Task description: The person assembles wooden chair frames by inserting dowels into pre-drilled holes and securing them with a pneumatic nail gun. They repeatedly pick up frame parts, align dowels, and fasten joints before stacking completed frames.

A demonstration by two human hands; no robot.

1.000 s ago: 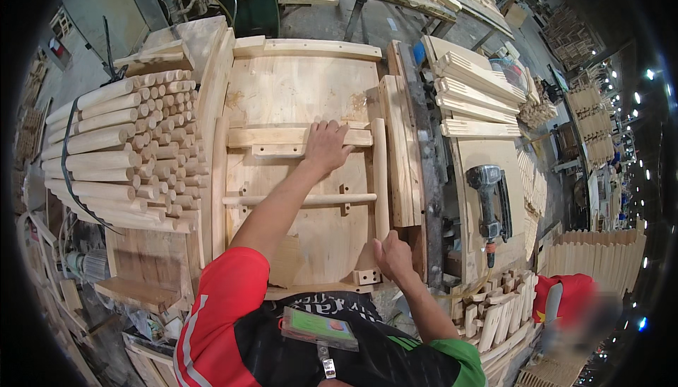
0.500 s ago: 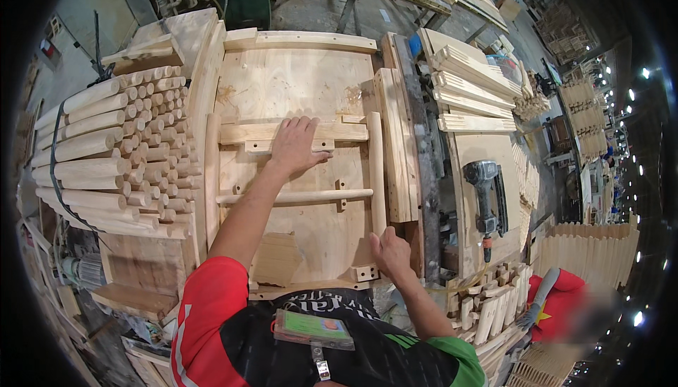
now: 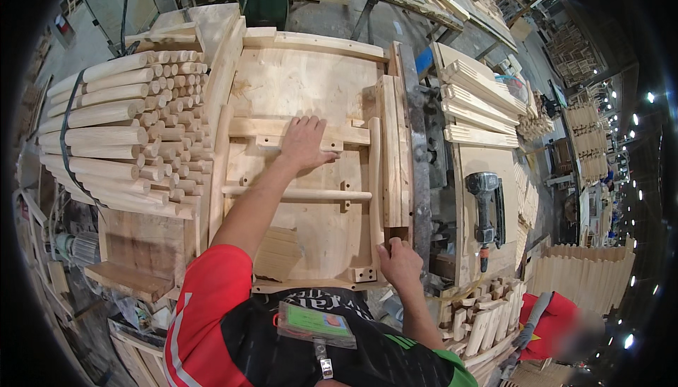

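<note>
A wooden frame lies flat in a wooden jig [image 3: 311, 42] before me, with a wide rail [image 3: 254, 128], a round rung [image 3: 304, 195] and two upright legs. My left hand [image 3: 305, 145] rests on the wide rail and a small drilled block, its fingers stretched out. Beside the lower end of the right leg [image 3: 376, 175] is my right hand [image 3: 401, 263], fingers curled and thumb toward the leg. What its fingers hold, if anything, is hidden. A drilled corner block [image 3: 364, 275] sits just left of it.
Strapped round dowels [image 3: 106, 129] are stacked at left. Right of the jig runs a dark metal beam [image 3: 421, 175]; beyond it lie a nail gun [image 3: 484, 207] and wooden slats [image 3: 480, 111]. Cardboard [image 3: 277, 254] lies inside the jig. A person in red [image 3: 547, 323] works at lower right.
The whole view has shifted slightly, with the jig and dowels further right in it. My left hand stays on the rail; my right hand stays near the lower end of the right leg.
</note>
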